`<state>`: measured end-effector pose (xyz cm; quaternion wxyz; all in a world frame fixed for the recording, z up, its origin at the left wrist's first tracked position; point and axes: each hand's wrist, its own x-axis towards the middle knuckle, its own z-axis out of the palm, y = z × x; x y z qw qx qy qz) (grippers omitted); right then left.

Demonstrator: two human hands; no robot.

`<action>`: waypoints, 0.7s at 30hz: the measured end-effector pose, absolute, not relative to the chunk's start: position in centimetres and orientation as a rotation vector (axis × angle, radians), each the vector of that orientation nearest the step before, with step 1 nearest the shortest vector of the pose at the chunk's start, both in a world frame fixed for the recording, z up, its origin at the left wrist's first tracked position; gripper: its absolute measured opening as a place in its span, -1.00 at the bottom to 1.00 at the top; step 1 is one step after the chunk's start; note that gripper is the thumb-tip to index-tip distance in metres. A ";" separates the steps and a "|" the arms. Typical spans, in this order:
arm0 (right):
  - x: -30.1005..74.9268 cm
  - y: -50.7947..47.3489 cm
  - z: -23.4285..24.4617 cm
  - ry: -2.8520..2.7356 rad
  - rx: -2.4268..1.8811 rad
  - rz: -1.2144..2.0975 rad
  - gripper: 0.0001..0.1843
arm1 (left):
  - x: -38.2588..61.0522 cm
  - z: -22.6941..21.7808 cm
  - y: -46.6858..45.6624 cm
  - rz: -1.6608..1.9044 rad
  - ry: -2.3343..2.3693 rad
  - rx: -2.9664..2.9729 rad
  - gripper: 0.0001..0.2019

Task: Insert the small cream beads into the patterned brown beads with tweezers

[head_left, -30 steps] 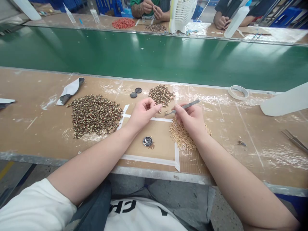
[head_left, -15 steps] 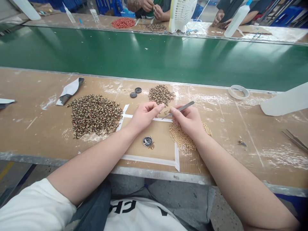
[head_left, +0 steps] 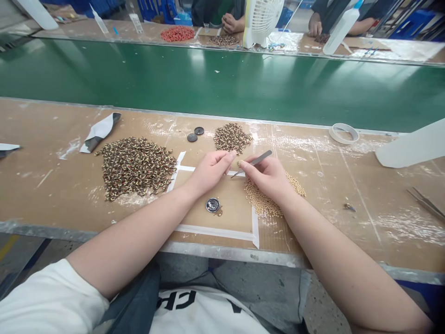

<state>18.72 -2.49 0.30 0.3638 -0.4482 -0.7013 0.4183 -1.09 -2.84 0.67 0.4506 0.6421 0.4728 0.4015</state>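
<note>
Both hands drifted slightly down-frame and closer together since the earlier frames; tweezers tip dropped toward the white tape line; co-workers' hands at top of frame shifted too. Left hand [head_left: 208, 171] at frame centre, fingers curled, thumb and forefinger pinched (on a tiny part, probably; too small to tell); right hand [head_left: 269, 178] gripping tweezers [head_left: 253, 163], tip pointing left at the left fingertips. Pale bead pile [head_left: 267, 199] partly under right wrist; small dark-gold pile [head_left: 232, 137] just above the hands; large dark-gold pile [head_left: 136, 166] at centre left; small round dish [head_left: 212, 204] below the hands inside the taped rectangle. Step judged as joining one small piece at the fingertips; next move calls for fine tip alignment, steady pinch.
</note>
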 end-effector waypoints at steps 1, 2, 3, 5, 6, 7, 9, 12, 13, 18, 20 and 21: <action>18.7 -2.5 0.3 -1.819 -1.153 1.078 -0.64 | -1.1 0.6 -2.8 0.990 1.176 1.582 -0.48; 18.7 -2.6 0.3 -1.831 -1.152 1.079 -0.63 | -1.1 0.6 -2.8 0.989 1.181 1.578 -0.49; 18.7 -2.6 0.4 -1.840 -1.153 1.081 -0.63 | -1.1 0.5 -2.8 0.991 1.184 1.571 -0.51; 18.8 -2.6 0.4 -1.855 -1.156 1.082 -0.63 | -1.0 0.4 -2.8 0.995 1.186 1.547 -0.54; 18.8 -2.6 0.3 -1.861 -1.161 1.080 -0.63 | -1.0 0.4 -2.8 0.996 1.187 1.536 -0.56; 18.9 -2.6 0.3 -1.866 -1.166 1.075 -0.62 | -1.0 0.4 -2.8 0.996 1.186 1.532 -0.58; 18.9 -2.6 0.2 -1.879 -1.174 1.066 -0.61 | -1.0 0.5 -2.9 0.990 1.175 1.553 -0.59; 19.0 -2.6 0.1 -1.893 -1.172 1.055 -0.61 | -1.1 0.6 -2.9 0.972 1.168 1.619 -0.53; 19.0 -2.6 0.1 -1.894 -1.168 1.055 -0.62 | -1.1 0.6 -2.9 0.968 1.175 1.635 -0.51; 18.9 -2.6 0.1 -1.903 -1.172 1.059 -0.63 | -1.0 0.5 -3.0 1.023 1.185 1.562 -0.57; 18.8 -2.6 0.1 -1.910 -1.183 1.062 -0.63 | -0.9 0.5 -3.0 1.052 1.127 1.421 -0.63; 18.8 -2.5 0.0 -1.911 -1.189 1.061 -0.62 | -1.0 0.6 -3.0 1.062 1.086 1.324 -0.65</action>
